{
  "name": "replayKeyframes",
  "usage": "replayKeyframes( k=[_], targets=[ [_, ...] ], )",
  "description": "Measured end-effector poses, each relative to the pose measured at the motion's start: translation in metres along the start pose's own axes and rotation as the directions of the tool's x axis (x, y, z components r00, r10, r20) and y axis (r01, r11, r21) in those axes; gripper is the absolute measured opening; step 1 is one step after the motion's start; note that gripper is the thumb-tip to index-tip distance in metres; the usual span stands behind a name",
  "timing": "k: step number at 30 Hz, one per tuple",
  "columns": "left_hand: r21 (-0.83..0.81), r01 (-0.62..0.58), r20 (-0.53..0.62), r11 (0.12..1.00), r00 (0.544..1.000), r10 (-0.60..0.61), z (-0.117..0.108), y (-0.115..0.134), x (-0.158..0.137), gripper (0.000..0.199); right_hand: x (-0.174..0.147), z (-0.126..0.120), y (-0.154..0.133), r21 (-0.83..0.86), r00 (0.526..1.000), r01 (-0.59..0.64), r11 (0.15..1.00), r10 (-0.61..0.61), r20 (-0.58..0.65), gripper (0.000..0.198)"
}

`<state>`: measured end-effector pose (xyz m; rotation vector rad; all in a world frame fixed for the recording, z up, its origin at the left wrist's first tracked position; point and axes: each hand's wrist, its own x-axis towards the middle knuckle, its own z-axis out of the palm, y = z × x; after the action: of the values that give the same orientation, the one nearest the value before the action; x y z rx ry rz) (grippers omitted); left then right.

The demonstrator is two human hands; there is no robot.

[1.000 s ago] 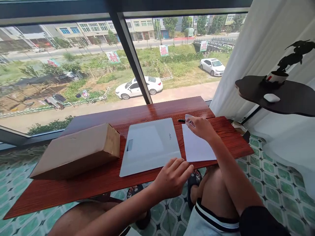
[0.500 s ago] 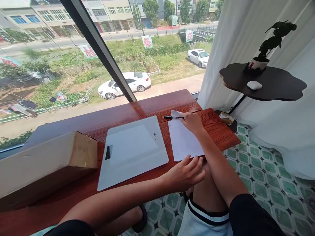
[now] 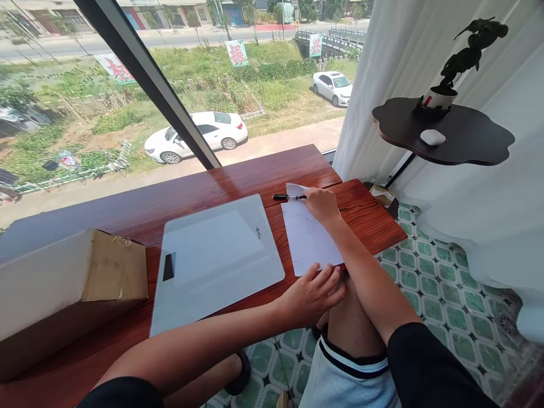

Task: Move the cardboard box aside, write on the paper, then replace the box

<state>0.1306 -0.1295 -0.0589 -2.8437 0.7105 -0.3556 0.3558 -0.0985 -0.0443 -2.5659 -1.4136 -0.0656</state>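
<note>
My right hand [image 3: 322,205] is over the upper right of a white sheet of paper [image 3: 308,238], its fingers closed around the right end of a black-capped pen [image 3: 285,197]. The pen points left across the top of the sheet, where the paper looks creased. Faint writing shows on the page. At the near edge of the same sheet is my left hand [image 3: 313,293], open with fingers apart and fingertips at the paper. A pale glass scale [image 3: 221,255] with a dark display lies left of the paper.
The red-brown wooden table [image 3: 372,218] runs along a window. A cardboard box [image 3: 114,272] stands at its left. On the right, a dark scalloped side table [image 3: 471,136] bears a potted plant [image 3: 440,99] and a white rounded object [image 3: 432,137], before a white curtain [image 3: 361,113].
The view has tilted down and turned slightly right, so everything appears shifted left. Both hands, the pen and the paper keep nearly the same places relative to one another.
</note>
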Motion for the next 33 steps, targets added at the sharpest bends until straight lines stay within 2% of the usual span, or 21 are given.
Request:
replayKeyframes(
  k=[4,6,7,9,11,12,13,14,16,21,23,26,28,33],
  targets=[
    [-0.003,0.026,-0.017,1.0,1.0,-0.026,0.0,0.001,0.001,0.043,-0.006,-0.008,0.002,0.028,0.996,0.03,0.999,-0.027,-0.082,0.025],
    [-0.016,0.031,-0.023,0.999,0.999,-0.031,0.002,0.002,0.0,0.043,-0.009,-0.011,0.005,0.132,0.989,0.016,0.991,0.004,-0.15,0.028],
    [-0.022,0.032,-0.023,0.999,0.999,-0.032,0.003,0.003,0.0,0.043,-0.01,-0.011,0.008,0.235,0.981,0.014,0.972,0.033,-0.194,0.027],
    [-0.028,0.036,-0.022,0.999,0.999,-0.036,0.004,0.004,0.0,0.044,-0.013,-0.008,0.011,0.525,0.964,0.045,0.85,0.101,-0.246,0.023],
    [-0.032,0.041,-0.018,0.999,0.999,-0.041,0.005,0.004,0.0,0.045,-0.014,-0.002,0.013,0.77,0.965,0.108,0.628,0.121,-0.234,0.021],
    [-0.036,0.041,-0.015,0.999,0.999,-0.042,0.005,0.004,0.001,0.045,-0.015,0.001,0.014,0.838,0.972,0.128,0.53,0.102,-0.213,0.023],
    [-0.04,0.041,-0.011,0.998,0.999,-0.041,0.005,0.004,0.001,0.046,-0.015,0.004,0.013,0.874,0.98,0.136,0.467,0.069,-0.189,0.027],
    [-0.041,0.04,-0.009,0.998,0.999,-0.04,0.004,0.004,0.001,0.046,-0.016,0.006,0.013,0.888,0.985,0.137,0.44,0.032,-0.168,0.033],
    [-0.039,0.042,-0.014,0.998,0.999,-0.043,0.003,0.003,0.002,0.045,-0.017,0.008,0.011,0.891,0.993,0.114,0.44,-0.025,-0.114,0.039],
    [-0.038,0.052,-0.041,0.998,0.998,-0.054,0.003,0.004,0.002,0.041,-0.019,0.007,0.008,0.897,0.994,-0.041,0.439,-0.075,0.081,0.022],
    [-0.037,0.057,-0.043,0.998,0.997,-0.059,0.004,0.005,0.003,0.04,-0.019,0.009,0.008,0.877,0.998,-0.017,0.479,-0.047,0.045,0.026],
    [-0.036,0.063,-0.046,0.997,0.997,-0.064,0.004,0.005,0.003,0.039,-0.017,0.015,0.01,0.804,0.998,0.061,0.592,-0.014,-0.065,0.032],
    [-0.035,0.064,-0.044,0.997,0.997,-0.065,0.003,0.004,0.003,0.038,-0.016,0.018,0.011,0.778,0.998,0.061,0.625,-0.024,-0.059,0.031],
    [-0.022,0.052,-0.036,0.998,0.998,-0.053,0.004,0.004,0.002,0.039,-0.016,0.018,0.01,0.841,0.999,0.024,0.54,-0.04,-0.003,0.031]
  ],
)
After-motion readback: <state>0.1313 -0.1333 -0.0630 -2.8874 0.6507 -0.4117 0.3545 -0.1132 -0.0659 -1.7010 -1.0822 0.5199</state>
